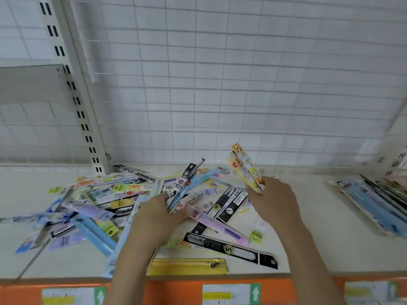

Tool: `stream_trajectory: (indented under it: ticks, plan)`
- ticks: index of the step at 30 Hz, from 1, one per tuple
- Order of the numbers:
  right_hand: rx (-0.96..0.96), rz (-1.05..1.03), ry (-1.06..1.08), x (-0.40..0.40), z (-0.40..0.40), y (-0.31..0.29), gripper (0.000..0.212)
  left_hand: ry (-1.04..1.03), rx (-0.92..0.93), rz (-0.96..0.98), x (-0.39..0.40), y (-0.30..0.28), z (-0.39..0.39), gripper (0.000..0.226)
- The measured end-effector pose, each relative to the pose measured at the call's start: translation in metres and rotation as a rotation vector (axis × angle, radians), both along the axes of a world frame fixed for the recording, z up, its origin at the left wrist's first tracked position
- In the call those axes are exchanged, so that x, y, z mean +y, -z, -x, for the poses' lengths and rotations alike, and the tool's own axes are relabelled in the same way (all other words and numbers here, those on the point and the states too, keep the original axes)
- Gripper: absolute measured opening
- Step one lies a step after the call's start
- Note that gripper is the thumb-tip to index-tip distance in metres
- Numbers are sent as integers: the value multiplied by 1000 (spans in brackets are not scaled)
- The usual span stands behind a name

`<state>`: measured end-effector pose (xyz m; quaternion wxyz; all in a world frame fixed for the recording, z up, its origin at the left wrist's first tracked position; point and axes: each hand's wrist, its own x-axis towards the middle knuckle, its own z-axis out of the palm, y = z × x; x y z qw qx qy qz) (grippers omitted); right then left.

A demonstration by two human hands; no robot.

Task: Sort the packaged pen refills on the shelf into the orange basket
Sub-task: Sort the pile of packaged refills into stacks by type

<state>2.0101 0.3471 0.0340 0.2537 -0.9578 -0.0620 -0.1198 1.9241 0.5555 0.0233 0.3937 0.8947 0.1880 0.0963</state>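
On shelf [308, 238], refill pile [123, 201] at 9 o'clock; my left hand [158, 214] grips dark packs [182, 186], right hand [275, 201] grips yellow packs [244, 166].

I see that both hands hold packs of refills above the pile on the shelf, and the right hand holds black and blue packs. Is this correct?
Not quite. In the head view the right hand holds yellow and orange packs. The black and blue packs are in the left hand. The rest is right: both hands hold refill packs above the pile on the shelf.
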Motion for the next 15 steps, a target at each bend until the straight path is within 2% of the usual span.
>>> stream_trajectory:
  ticks: [2, 5, 10, 15]
  plan:
    - [-5, -62, 11, -6, 3, 1, 26, 26, 22, -35, -6, 5, -8, 28]
    - [6, -86, 50, -16, 8, 4, 31, 114, 82, -80, -15, 14, -20, 21]
    - [89, -130, 88, -25, 16, 8, 13, 180, 179, -160, -27, 23, -35, 35]
    - [137, -198, 23, -29, 22, 10, 22, 169, 228, -252, -34, 30, -43, 48]
